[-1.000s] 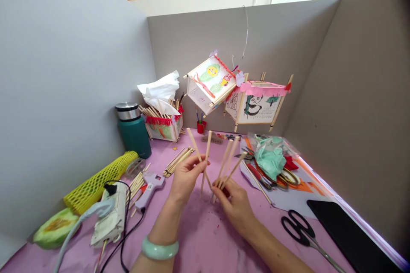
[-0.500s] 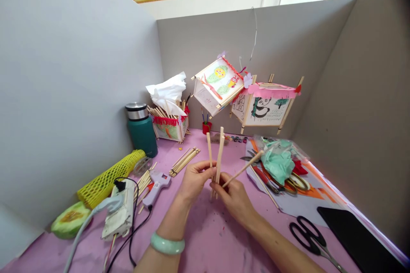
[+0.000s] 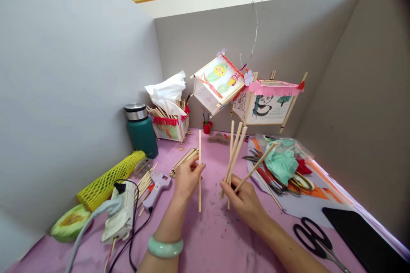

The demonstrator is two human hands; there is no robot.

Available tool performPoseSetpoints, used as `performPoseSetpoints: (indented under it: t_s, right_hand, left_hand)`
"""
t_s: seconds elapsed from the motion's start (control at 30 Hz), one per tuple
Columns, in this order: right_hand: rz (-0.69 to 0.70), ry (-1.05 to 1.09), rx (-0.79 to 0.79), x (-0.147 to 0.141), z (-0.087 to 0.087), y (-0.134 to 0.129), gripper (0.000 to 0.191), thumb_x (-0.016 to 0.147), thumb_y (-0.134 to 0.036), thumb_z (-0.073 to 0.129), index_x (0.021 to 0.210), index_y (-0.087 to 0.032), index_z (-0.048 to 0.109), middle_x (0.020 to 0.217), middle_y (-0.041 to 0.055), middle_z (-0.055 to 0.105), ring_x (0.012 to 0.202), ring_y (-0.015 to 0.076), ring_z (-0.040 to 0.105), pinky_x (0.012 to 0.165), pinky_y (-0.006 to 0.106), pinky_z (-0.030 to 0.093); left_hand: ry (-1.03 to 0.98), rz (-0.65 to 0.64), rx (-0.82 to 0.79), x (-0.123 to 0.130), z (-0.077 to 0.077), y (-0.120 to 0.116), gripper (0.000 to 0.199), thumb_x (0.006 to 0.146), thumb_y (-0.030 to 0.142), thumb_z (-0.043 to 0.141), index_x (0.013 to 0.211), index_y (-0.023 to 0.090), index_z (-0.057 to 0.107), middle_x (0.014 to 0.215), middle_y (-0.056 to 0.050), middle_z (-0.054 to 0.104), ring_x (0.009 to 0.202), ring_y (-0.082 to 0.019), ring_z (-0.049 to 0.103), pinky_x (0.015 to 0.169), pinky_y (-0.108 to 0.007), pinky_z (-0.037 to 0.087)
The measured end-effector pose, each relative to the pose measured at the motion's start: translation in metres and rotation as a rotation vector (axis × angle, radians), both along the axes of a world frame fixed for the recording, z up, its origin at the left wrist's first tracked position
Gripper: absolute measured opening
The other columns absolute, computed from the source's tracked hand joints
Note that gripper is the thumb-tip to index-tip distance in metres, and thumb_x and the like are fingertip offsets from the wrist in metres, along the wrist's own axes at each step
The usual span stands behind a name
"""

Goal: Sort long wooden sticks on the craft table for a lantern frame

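Note:
A single pale wooden stick (image 3: 200,192) stands nearly upright in my left hand (image 3: 188,178), pinched between thumb and fingers. Several more wooden sticks (image 3: 236,147) fan out from my right hand (image 3: 245,200), which is closed around their lower part; one of them slants off to the right. The two hands are apart over the purple tabletop (image 3: 208,239). Just behind my left hand lies a bundle of sticks (image 3: 184,160). A lilac glue gun (image 3: 156,187) rests left of my left hand, beside some loose sticks (image 3: 144,183).
At left stand a teal bottle (image 3: 141,136), a power strip (image 3: 120,213) with cables, yellow netting (image 3: 110,179) and a cut melon (image 3: 70,223). Paper lanterns (image 3: 269,108) hang at the back. Scissors (image 3: 315,239), a black tablet-like slab (image 3: 358,234) and pliers (image 3: 265,179) lie at right.
My hands have moved apart. One stick has come away from the group with my left hand, leftward; the others remain in my right hand, which has shifted right.

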State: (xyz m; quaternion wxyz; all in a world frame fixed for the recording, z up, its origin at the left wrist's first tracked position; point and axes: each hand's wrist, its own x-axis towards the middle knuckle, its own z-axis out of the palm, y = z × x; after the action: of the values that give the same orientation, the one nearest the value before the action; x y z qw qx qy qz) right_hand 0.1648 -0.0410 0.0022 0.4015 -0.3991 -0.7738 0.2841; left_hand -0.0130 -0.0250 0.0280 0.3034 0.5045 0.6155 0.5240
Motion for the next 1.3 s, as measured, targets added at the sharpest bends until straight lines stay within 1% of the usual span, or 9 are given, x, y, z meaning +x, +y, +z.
performPoseSetpoints:
  t_s: [0.13, 0.3, 0.37, 0.43, 0.57, 0.73, 0.87, 1.17, 1.3]
  right_hand:
    - [-0.017, 0.028, -0.199, 0.002, -0.002, 0.002, 0.03, 0.087, -0.039, 0.048, 0.066, -0.017, 0.047, 0.056, -0.0044, 0.041, 0.053, 0.01, 0.042, 0.051, 0.021, 0.031]
    - [-0.054, 0.102, -0.376, -0.001, -0.009, 0.005, 0.03, 0.083, -0.037, 0.051, 0.062, -0.018, 0.042, 0.054, -0.0058, 0.036, 0.048, 0.0084, 0.038, 0.045, 0.02, 0.03]
    - [-0.007, 0.137, -0.405, -0.005, -0.01, 0.002, 0.03, 0.084, -0.039, 0.049, 0.064, -0.018, 0.041, 0.053, -0.0062, 0.037, 0.047, 0.0083, 0.039, 0.044, 0.019, 0.031]
    - [0.084, 0.194, -0.447, -0.01, -0.012, -0.003, 0.027, 0.085, -0.039, 0.048, 0.069, -0.018, 0.044, 0.054, -0.006, 0.041, 0.047, 0.0086, 0.042, 0.044, 0.019, 0.034]
    - [0.247, 0.276, -0.53, -0.015, -0.014, -0.012, 0.027, 0.087, -0.043, 0.047, 0.076, -0.018, 0.046, 0.058, -0.005, 0.046, 0.047, 0.0089, 0.045, 0.045, 0.02, 0.037]
    - [0.271, 0.219, -0.41, -0.01, -0.01, -0.013, 0.023, 0.088, -0.037, 0.049, 0.076, -0.017, 0.049, 0.063, -0.0041, 0.048, 0.054, 0.009, 0.047, 0.052, 0.02, 0.038]
    - [0.196, 0.163, -0.265, -0.009, -0.01, -0.009, 0.018, 0.087, -0.027, 0.051, 0.074, -0.016, 0.056, 0.065, -0.0036, 0.05, 0.057, 0.0086, 0.045, 0.054, 0.019, 0.035]
    - [0.097, 0.148, -0.157, -0.009, -0.015, -0.004, 0.018, 0.082, -0.022, 0.055, 0.066, -0.016, 0.059, 0.066, -0.0026, 0.05, 0.062, 0.0098, 0.046, 0.059, 0.021, 0.036]
    - [0.103, 0.215, -0.276, -0.008, -0.017, -0.003, 0.017, 0.081, -0.025, 0.056, 0.067, -0.015, 0.059, 0.061, -0.0038, 0.05, 0.057, 0.0094, 0.045, 0.055, 0.021, 0.036]
  left_hand:
    - [0.232, -0.04, -0.154, -0.003, -0.004, 0.001, 0.038, 0.073, 0.026, 0.063, 0.109, 0.015, 0.066, 0.061, 0.001, 0.061, 0.05, -0.014, 0.059, 0.053, -0.025, 0.044]
    - [0.637, 0.103, -0.143, -0.001, -0.005, -0.003, 0.023, 0.08, 0.033, 0.055, 0.082, 0.018, 0.073, 0.084, -0.01, 0.071, 0.084, -0.023, 0.063, 0.071, -0.029, 0.042]
    - [0.47, 0.057, -0.093, 0.005, -0.005, -0.004, 0.034, 0.084, 0.039, 0.048, 0.075, 0.016, 0.072, 0.082, -0.01, 0.071, 0.075, -0.02, 0.062, 0.065, -0.027, 0.041]
    - [0.104, -0.137, -0.087, 0.011, -0.005, -0.006, 0.042, 0.085, 0.048, 0.045, 0.079, 0.013, 0.069, 0.079, -0.009, 0.07, 0.053, -0.013, 0.054, 0.051, -0.024, 0.037]
    - [-0.398, -0.399, -0.038, 0.02, -0.002, -0.01, 0.038, 0.074, 0.046, 0.063, 0.094, 0.013, 0.063, 0.079, -0.006, 0.07, 0.041, -0.005, 0.039, 0.04, -0.019, 0.027]
    - [-0.426, -0.3, 0.11, 0.018, 0.012, -0.018, 0.026, 0.074, 0.034, 0.067, 0.089, 0.013, 0.064, 0.071, -0.005, 0.07, 0.051, -0.007, 0.048, 0.046, -0.018, 0.033]
    - [-0.396, -0.322, 0.182, 0.017, 0.018, -0.023, 0.021, 0.076, 0.029, 0.067, 0.092, 0.015, 0.068, 0.076, -0.005, 0.072, 0.072, -0.014, 0.061, 0.067, -0.022, 0.046]
    - [-0.399, -0.455, 0.056, 0.02, 0.006, -0.019, 0.018, 0.073, 0.026, 0.069, 0.087, 0.014, 0.071, 0.083, -0.006, 0.072, 0.078, -0.017, 0.064, 0.074, -0.026, 0.049]
    - [-0.443, -0.456, 0.015, 0.019, 0.005, -0.017, 0.023, 0.074, 0.029, 0.068, 0.091, 0.014, 0.071, 0.082, -0.006, 0.072, 0.074, -0.016, 0.064, 0.072, -0.027, 0.05]
